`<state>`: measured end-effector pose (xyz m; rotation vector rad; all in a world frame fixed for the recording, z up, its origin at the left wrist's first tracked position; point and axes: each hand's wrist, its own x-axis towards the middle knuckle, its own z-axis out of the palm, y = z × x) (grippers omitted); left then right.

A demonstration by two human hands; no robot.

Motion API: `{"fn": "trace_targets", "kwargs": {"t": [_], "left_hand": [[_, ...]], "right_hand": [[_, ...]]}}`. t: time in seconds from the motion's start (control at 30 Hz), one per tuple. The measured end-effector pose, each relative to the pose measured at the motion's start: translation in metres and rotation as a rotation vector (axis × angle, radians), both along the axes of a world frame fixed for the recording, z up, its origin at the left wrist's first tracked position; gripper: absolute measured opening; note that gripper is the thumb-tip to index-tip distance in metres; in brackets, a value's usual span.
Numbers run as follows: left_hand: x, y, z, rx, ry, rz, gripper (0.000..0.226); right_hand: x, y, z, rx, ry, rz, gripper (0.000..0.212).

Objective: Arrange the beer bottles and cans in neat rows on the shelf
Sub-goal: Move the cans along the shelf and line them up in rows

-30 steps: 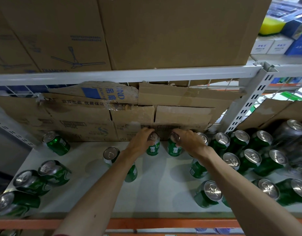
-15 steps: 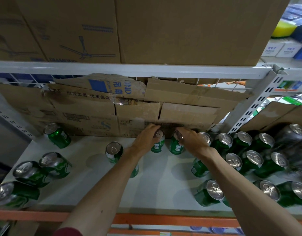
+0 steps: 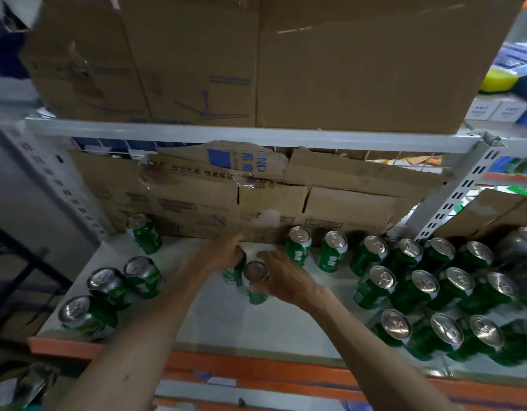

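A white shelf board (image 3: 256, 324) with an orange front rail (image 3: 256, 369) sits in a grey metal rack; cardboard boxes (image 3: 345, 69) load the tier above, and flattened cardboard (image 3: 330, 209) lines the back. Rows of green cans (image 3: 422, 281) stand at the right, loose cans (image 3: 108, 284) at the left. Mid-shelf, the right hand (image 3: 286, 281) wraps its fingers round an upright can (image 3: 256, 272); the left hand (image 3: 223, 256), blurred, seems to grip a second can (image 3: 233, 275) just beside it.

Dim, flat light — glare on can tops (image 3: 383, 276); motion blur throughout, wide-angle bending at edges.
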<state>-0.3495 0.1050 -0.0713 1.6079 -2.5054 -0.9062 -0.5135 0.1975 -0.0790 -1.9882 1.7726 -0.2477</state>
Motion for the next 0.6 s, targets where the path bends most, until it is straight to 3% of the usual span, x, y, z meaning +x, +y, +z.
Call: {"fn": "trace_targets", "kwargs": {"t": [0.07, 0.2, 0.43, 0.6], "left_hand": [[0.009, 0.010, -0.015, 0.001, 0.020, 0.014, 0.026], [0.014, 0.028, -0.032, -0.125, 0.075, 0.107, 0.050], [0.049, 0.044, -0.024, -0.116, 0.062, 0.150, 0.052], [0.037, 0.044, -0.003, -0.114, 0.076, 0.120, 0.055]], "right_hand": [[0.017, 0.000, -0.004, 0.019, 0.066, -0.004, 0.056], [0.032, 0.006, -0.011, -0.043, 0.129, -0.029, 0.042], [0.039, 0.013, -0.013, -0.030, -0.016, -0.193, 0.027], [0.014, 0.028, 0.007, -0.013, -0.038, -0.272, 0.038]]}}
